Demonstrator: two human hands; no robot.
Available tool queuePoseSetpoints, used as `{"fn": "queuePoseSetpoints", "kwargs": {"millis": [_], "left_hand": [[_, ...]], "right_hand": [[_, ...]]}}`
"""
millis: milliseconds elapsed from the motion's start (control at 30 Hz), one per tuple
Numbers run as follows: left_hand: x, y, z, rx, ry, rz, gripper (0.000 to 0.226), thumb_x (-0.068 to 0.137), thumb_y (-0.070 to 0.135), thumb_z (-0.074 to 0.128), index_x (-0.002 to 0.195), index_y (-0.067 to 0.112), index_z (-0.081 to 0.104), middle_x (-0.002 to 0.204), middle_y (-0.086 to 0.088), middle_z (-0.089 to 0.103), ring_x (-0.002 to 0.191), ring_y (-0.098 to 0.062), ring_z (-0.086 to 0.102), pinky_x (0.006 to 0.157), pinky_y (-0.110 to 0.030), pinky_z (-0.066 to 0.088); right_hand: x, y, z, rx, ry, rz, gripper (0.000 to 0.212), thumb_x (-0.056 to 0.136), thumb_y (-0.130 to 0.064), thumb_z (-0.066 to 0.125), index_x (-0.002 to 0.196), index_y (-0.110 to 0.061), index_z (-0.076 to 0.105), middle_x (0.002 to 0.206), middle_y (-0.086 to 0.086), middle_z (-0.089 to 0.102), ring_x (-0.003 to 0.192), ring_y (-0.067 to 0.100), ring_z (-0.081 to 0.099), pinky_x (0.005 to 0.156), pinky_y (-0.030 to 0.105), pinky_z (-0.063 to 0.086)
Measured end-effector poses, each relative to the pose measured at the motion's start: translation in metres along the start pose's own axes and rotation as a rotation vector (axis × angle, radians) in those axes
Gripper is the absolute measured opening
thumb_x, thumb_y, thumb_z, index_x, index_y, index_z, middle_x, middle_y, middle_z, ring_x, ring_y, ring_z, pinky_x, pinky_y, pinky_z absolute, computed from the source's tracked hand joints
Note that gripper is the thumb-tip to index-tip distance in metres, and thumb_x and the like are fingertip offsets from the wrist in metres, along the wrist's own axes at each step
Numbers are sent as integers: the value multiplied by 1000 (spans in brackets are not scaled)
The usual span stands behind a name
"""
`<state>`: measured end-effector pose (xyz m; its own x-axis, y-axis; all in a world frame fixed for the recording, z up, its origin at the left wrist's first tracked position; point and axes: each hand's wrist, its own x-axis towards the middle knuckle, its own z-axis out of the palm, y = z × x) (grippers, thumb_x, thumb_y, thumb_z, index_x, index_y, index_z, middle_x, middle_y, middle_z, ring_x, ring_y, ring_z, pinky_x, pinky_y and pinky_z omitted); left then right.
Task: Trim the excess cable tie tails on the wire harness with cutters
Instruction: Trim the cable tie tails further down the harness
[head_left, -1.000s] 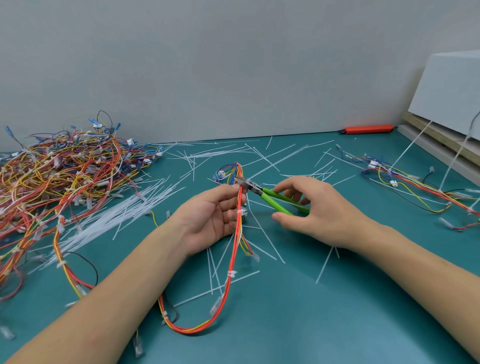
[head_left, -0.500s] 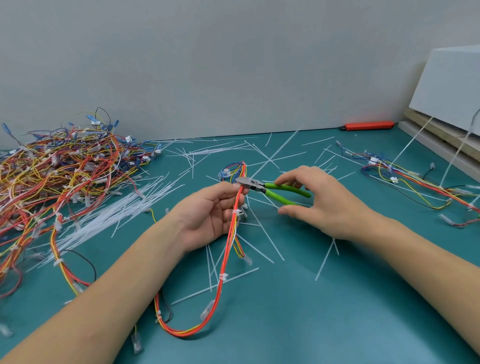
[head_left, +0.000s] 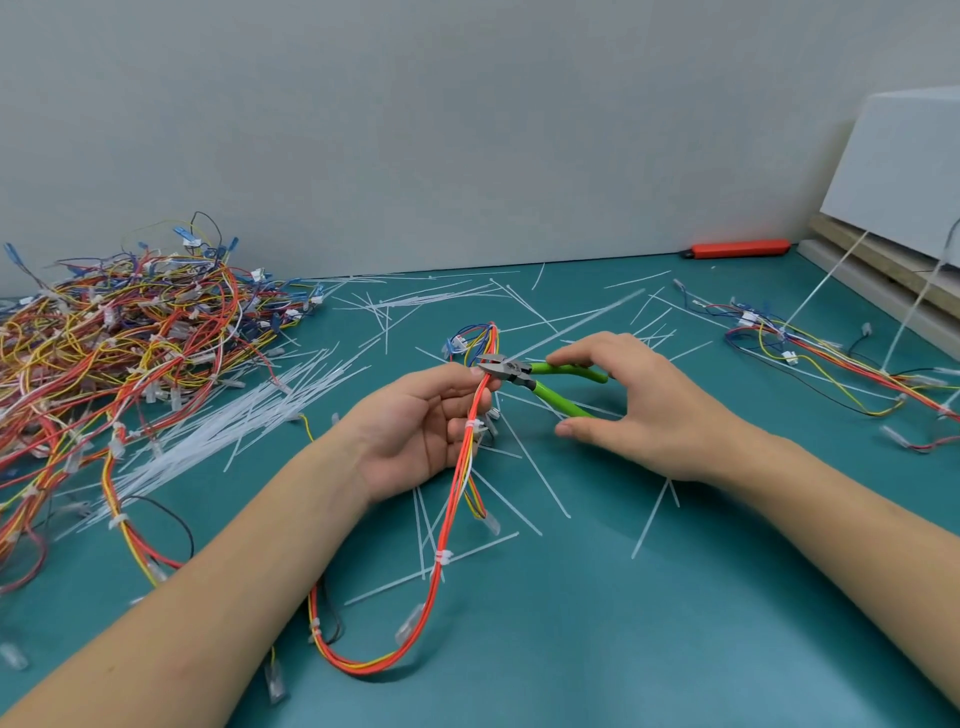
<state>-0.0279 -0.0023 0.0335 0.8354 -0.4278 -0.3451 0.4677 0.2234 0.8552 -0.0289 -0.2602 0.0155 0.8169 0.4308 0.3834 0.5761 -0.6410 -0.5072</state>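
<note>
My left hand (head_left: 415, 431) holds a red, orange and yellow wire harness (head_left: 452, 499) upright in its curled fingers, near a white cable tie (head_left: 474, 426). The harness loops down toward me over the teal table (head_left: 623, 623), with more white ties (head_left: 441, 558) along it. My right hand (head_left: 639, 410) holds green-handled cutters (head_left: 550, 382), handles spread apart. The metal jaws (head_left: 496, 366) sit against the harness just above my left fingertips. What lies between the jaws is too small to make out.
A big tangle of coloured harnesses (head_left: 119, 343) fills the left side. Loose white cable ties and cut tails (head_left: 249, 415) lie scattered across the middle. Another harness (head_left: 831, 364) lies at the right, beside a white box (head_left: 904, 171). An orange tool (head_left: 737, 248) lies by the wall.
The cutter handles have spread wider in my right hand. My left hand still holds the harness in about the same place, with the jaws staying at its top.
</note>
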Motion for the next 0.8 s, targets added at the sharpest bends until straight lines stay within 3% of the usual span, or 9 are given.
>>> {"fn": "queuePoseSetpoints", "kwargs": {"millis": [200,400,667,800], "left_hand": [[0,0,-2,14,-34,-18,15,76,23,71,82,12,80,71,3,65,45,-8,42,47,-20,41],[-1,0,-2,4,-42,-21,14,76,23,72,82,12,79,71,2,65,46,-8,41,48,-21,41],[-1,0,-3,-8,-49,-25,15,78,22,70,82,11,79,71,1,65,47,-9,39,48,-22,42],[-1,0,-3,-7,-56,-34,16,78,23,71,83,11,79,71,1,64,47,-9,39,47,-23,43]], "right_hand": [[1,4,-2,39,6,18,58,79,-26,90,131,-28,63,126,-13,62,123,2,52,100,6,33],[1,7,-1,25,18,33,54,78,-28,91,125,-31,63,119,-14,63,116,4,55,95,9,38],[2,5,1,48,28,-10,61,80,-26,90,134,-27,64,131,-18,60,128,-1,50,102,4,32],[1,6,-1,33,-1,13,57,80,-27,90,131,-30,63,124,-16,63,121,1,53,98,8,35]]}}
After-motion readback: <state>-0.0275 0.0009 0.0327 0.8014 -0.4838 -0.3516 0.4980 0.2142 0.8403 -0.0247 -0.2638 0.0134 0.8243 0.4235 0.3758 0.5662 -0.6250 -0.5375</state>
